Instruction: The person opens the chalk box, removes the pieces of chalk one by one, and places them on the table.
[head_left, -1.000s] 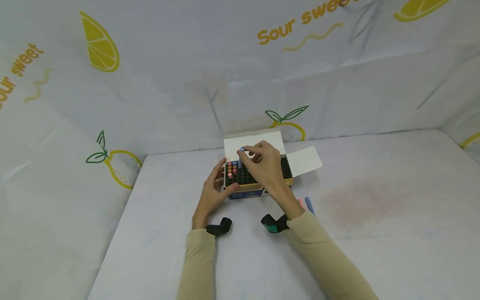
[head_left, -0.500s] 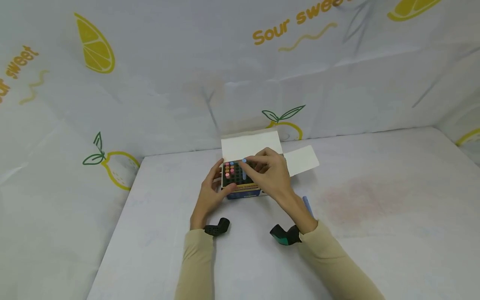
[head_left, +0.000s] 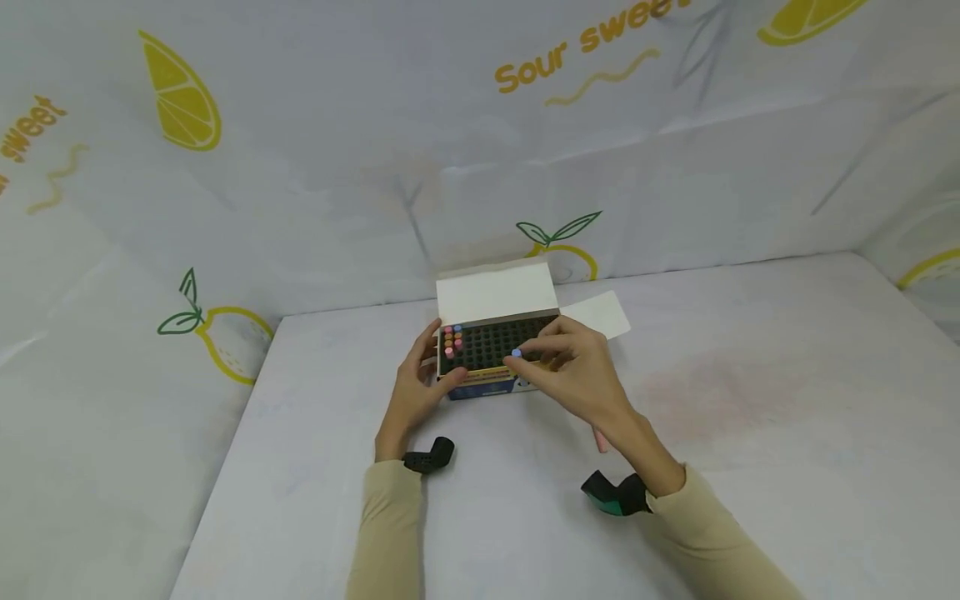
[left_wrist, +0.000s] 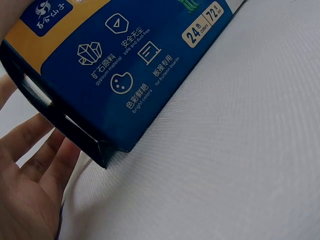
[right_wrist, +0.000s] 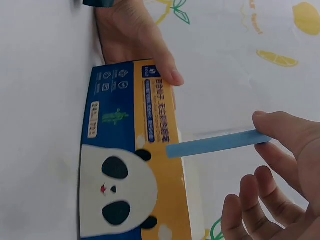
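right hand (head_left: 577, 371) pinches blue chalk (right_wrist: 217, 143) by one end — left hand (head_left: 415, 390) grips the box (head_left: 483, 387) near the bench's (head_left: 510, 508) back edge, bench stretching right.

Soft, even, greyish light leaves only faint, blurry-edged shadows on the counter (head_left: 510, 533), and the right wrist view smears the box's (right_wrist: 131, 155) smallest print.

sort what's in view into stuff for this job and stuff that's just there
For the job:
blue stick, pinched by right hand
open box, held by left hand
sticks in the box
loose pink stick, probably

Just there:
lemon-print backdrop
worn wrist devices
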